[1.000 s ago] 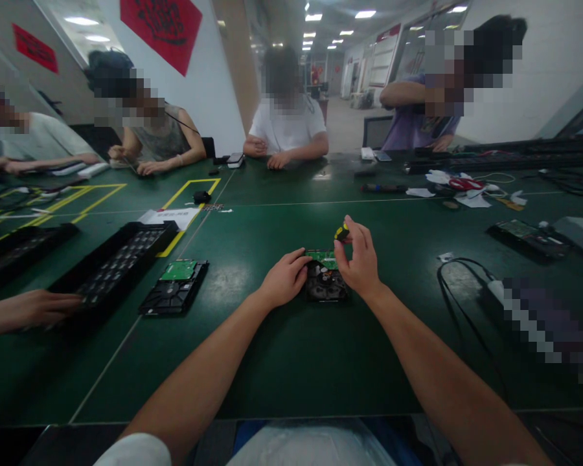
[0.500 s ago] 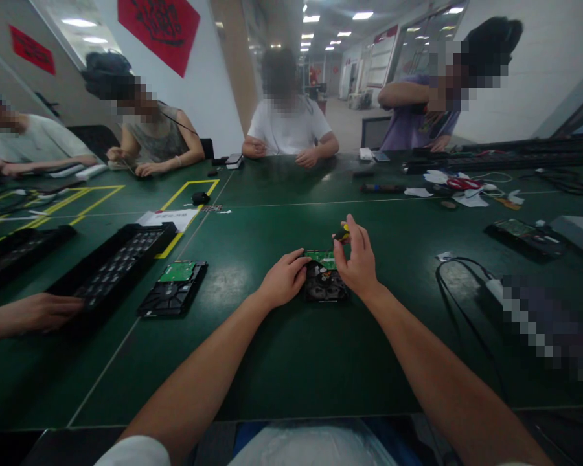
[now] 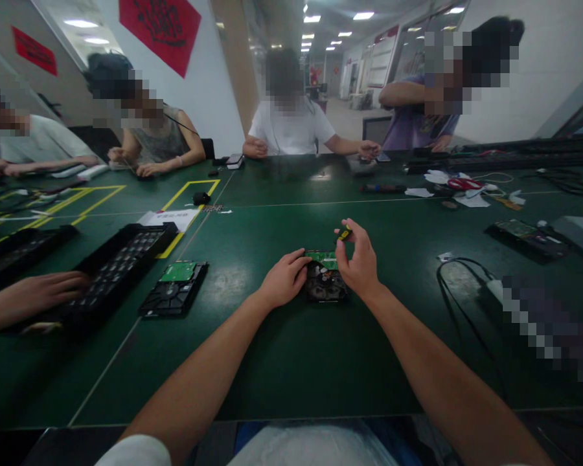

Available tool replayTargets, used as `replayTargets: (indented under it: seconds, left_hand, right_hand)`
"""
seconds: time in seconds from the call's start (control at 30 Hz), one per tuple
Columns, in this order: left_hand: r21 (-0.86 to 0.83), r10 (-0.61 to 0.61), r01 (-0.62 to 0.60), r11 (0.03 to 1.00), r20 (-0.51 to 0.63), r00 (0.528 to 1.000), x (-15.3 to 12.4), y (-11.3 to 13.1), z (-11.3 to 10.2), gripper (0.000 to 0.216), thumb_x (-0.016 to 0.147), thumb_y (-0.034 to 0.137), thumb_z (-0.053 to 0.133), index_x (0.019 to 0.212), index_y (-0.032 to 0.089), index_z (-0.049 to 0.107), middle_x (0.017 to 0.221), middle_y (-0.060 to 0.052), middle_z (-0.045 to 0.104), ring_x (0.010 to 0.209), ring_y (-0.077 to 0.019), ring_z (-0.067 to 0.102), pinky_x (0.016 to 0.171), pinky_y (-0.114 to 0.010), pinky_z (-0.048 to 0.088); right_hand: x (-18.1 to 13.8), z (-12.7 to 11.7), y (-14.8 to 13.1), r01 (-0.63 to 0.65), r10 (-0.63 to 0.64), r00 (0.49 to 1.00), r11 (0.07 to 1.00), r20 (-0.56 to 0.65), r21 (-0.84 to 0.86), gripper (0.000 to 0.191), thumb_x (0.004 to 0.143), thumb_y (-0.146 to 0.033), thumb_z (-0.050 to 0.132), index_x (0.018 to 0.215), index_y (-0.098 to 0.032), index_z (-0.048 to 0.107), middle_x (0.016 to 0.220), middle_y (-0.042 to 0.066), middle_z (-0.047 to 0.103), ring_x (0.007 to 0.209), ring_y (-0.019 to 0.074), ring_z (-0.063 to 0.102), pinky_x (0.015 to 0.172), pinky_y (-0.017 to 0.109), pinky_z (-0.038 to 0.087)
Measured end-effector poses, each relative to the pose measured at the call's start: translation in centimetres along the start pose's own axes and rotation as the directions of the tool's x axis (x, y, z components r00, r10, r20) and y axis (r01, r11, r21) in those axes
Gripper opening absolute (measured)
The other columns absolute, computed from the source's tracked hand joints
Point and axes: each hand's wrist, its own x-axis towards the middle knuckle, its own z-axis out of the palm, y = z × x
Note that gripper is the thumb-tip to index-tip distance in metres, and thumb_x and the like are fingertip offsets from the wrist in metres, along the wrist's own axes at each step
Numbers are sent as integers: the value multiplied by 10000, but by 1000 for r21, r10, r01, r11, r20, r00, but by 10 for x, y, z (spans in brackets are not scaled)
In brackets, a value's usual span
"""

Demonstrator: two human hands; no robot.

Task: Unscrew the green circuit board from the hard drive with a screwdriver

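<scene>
A hard drive (image 3: 326,288) with its green circuit board (image 3: 320,257) facing up lies flat on the table in front of me. My left hand (image 3: 287,277) grips its left edge, fingertips at the board's corner. Above the drive's right side, my right hand (image 3: 360,257) pinches a short black-and-yellow screwdriver (image 3: 344,232) by its handle. The fingers hide its shaft and tip, so I cannot tell whether it touches the board. A second hard drive (image 3: 175,288), also board up, lies to the left.
A long black tray (image 3: 121,268) lies at left, with a co-worker's hand (image 3: 48,292) on it. On the right are another drive (image 3: 528,239), a black cable (image 3: 459,309) and paper scraps (image 3: 437,176). Several people sit across the green table (image 3: 291,369).
The screwdriver handle has turned slightly in my right hand, showing more yellow. The co-worker's hand at left has shifted up on the tray. The person opposite has reached an arm sideways.
</scene>
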Motion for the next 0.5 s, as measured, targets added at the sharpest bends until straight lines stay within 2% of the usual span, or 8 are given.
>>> replayTargets:
  seconds: [0.2, 0.4, 0.5]
  left_hand:
    - [-9, -1, 1, 1000, -12, 1000, 0, -1, 1, 378, 1048, 271, 479, 1379, 196, 642, 1540, -156, 552, 1418, -296, 542, 1169, -523, 489]
    - [-5, 10, -10, 1000, -7, 1000, 0, 0, 0, 380, 1050, 267, 473, 1375, 172, 646, 1532, -168, 554, 1421, -289, 540, 1176, -497, 484]
    - [-7, 7, -7, 1000, -8, 1000, 0, 0, 0, 381, 1052, 268, 470, 1376, 170, 646, 1532, -170, 552, 1424, -288, 536, 1176, -494, 483]
  right_hand:
    - [3, -4, -4, 16, -17, 1000, 999, -2, -44, 616, 1009, -257, 601, 1577, -323, 371, 1354, 134, 570, 1185, 291, 640, 938, 491, 626]
    - [3, -4, -4, -1, 0, 1000, 1000, 16, 12, 603, 1031, -225, 531, 1593, -322, 337, 1451, 138, 525, 1199, 278, 639, 978, 492, 613]
    - [3, -5, -5, -20, 20, 1000, 1000, 15, 4, 599, 1029, -249, 541, 1589, -327, 343, 1427, 132, 537, 1173, 276, 643, 957, 490, 619]
